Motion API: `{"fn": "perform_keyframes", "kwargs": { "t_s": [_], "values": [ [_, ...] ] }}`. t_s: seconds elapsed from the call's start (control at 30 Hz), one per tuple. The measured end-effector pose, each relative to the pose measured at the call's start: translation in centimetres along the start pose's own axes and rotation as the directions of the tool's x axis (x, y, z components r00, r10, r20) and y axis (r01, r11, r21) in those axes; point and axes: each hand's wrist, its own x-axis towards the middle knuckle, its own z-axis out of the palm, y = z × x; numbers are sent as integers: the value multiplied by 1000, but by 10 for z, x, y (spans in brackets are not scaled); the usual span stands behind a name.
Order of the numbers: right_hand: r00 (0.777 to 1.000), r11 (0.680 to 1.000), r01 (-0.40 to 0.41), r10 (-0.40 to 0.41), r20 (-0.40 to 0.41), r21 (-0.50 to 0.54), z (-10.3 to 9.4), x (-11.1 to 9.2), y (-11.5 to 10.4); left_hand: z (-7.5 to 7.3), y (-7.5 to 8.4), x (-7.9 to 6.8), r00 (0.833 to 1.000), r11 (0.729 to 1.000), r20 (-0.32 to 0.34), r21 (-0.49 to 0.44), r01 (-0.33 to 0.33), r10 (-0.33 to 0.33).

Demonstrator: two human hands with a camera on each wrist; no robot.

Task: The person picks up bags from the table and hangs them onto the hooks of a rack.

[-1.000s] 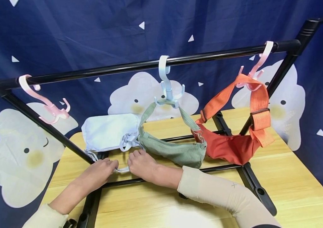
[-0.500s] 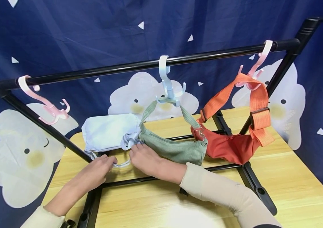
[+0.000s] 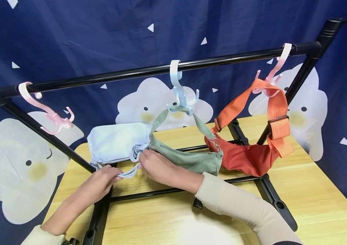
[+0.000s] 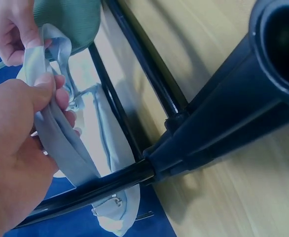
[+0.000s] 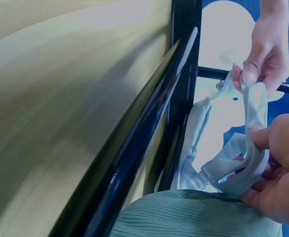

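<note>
A pale blue bag [image 3: 118, 141] lies on the table behind the rack's lower bars, its strap [image 3: 129, 173] drawn out toward me. My left hand [image 3: 104, 177] pinches the strap between thumb and fingers, as the left wrist view shows. Farther right along the same strap, my right hand [image 3: 158, 166] grips it near the ruffled end of the bag. Right beside that hand is a green corduroy bag [image 3: 192, 161], hanging by its strap from a light blue hook [image 3: 181, 92]. The strap forms a loose loop in the right wrist view.
A black rack bar [image 3: 130, 73] crosses above the bags. On its left hangs a pink hook [image 3: 54, 117] with no bag. A red bag [image 3: 247, 158] with an orange strap hangs from another pink hook [image 3: 276, 71]. Lower bars [image 3: 149, 194] run just above the wooden table [image 3: 161, 221].
The strap between my hands has come up and now shows wider. My right hand has shifted slightly up, and my left hand has turned and moved a little left. The hanging bags barely moved.
</note>
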Motion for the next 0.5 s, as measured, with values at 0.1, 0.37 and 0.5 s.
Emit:
{"fn": "perform_keyframes", "kwargs": {
  "t_s": [0.1, 0.37, 0.5],
  "values": [
    [1000, 994, -8, 8, -1, 109, -3, 1, 1, -4, 0, -1, 999, 999, -19, -21, 34, -34],
    [998, 934, -43, 24, 59, 354, -5, 3, 2, -12, 4, 0, 990, 993, -103, -77, 86, -94],
    [998, 901, -57, 49, 30, 431, -6, 5, 1, -16, 8, 2, 983, 993, -152, -86, 86, -99]
  ]
}}
